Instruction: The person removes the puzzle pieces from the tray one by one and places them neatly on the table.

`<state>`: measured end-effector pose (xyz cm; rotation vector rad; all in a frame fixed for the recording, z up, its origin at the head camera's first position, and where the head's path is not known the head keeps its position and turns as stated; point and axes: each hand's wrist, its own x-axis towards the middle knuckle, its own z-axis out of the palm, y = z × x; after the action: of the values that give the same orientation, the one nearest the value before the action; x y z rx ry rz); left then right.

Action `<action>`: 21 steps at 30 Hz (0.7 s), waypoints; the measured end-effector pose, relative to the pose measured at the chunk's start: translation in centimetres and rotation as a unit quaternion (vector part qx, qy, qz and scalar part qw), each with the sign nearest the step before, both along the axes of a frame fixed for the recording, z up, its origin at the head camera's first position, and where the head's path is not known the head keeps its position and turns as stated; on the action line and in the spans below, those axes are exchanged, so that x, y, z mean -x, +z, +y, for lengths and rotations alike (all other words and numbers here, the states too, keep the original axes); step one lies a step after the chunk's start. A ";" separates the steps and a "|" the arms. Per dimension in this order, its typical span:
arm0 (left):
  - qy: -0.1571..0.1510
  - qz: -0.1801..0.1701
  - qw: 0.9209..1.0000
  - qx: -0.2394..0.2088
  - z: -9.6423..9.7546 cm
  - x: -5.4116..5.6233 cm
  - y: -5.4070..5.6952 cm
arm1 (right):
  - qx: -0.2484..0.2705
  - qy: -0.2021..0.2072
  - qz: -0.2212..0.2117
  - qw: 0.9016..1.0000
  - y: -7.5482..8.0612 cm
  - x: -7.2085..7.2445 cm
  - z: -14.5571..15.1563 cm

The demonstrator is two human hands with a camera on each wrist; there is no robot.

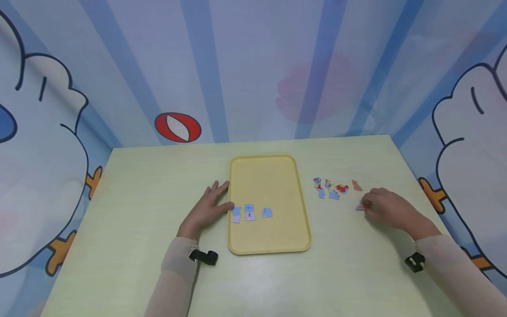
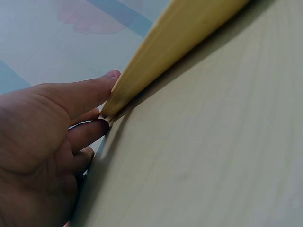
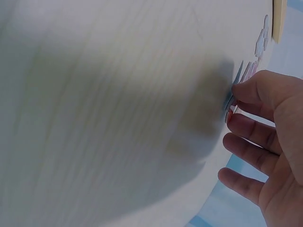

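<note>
My left hand [image 1: 207, 207] rests against the left side of a yellow tray [image 1: 269, 244], its thumb at the rim and its other fingers spread. The left wrist view shows the fingertips touching the tray's outer wall [image 2: 156, 56]. To the right of the tray, my right hand [image 1: 386, 209] pinches a small flat puzzle piece [image 1: 360, 207], blue and orange, between thumb and index finger. Its remaining fingers are apart in the right wrist view, and they partly cover the piece [image 3: 230, 113]. Inside the tray lie several blue and lilac puzzle pieces [image 1: 250, 215].
Between tray and right hand, several loose puzzle pieces [image 1: 334, 194] lie on the pale wooden table [image 1: 158, 176], in red, yellow and blue. An orange piece [image 1: 357, 185] sits just beyond the right hand. Printed cloth walls [image 1: 257, 66] stand behind and beside the table.
</note>
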<state>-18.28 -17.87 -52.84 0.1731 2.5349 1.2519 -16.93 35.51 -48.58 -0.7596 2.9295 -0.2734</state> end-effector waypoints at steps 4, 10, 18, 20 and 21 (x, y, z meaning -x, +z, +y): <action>0.000 -0.002 1.000 0.002 0.0 -0.1 0.0 | 0.002 0.000 -0.004 1.000 0.0 0.0 0.0; 0.001 -0.002 1.000 0.001 0.0 -0.1 0.2 | 0.000 -0.007 -0.015 1.000 -0.3 0.3 0.1; 0.000 -0.001 1.000 0.001 0.1 -0.1 0.4 | -0.002 -0.018 -0.028 0.999 -0.4 0.5 0.1; 0.000 0.000 1.000 0.001 0.1 -0.1 0.4 | -0.002 -0.021 -0.031 0.999 -0.3 0.5 0.1; 0.001 -0.001 1.000 0.000 0.1 -0.1 0.4 | -0.003 -0.022 -0.032 0.999 -0.3 0.5 0.1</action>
<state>-18.16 -17.81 -52.42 0.1702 2.5345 1.2511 -17.46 35.56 -48.87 -0.6733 2.8887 -0.2861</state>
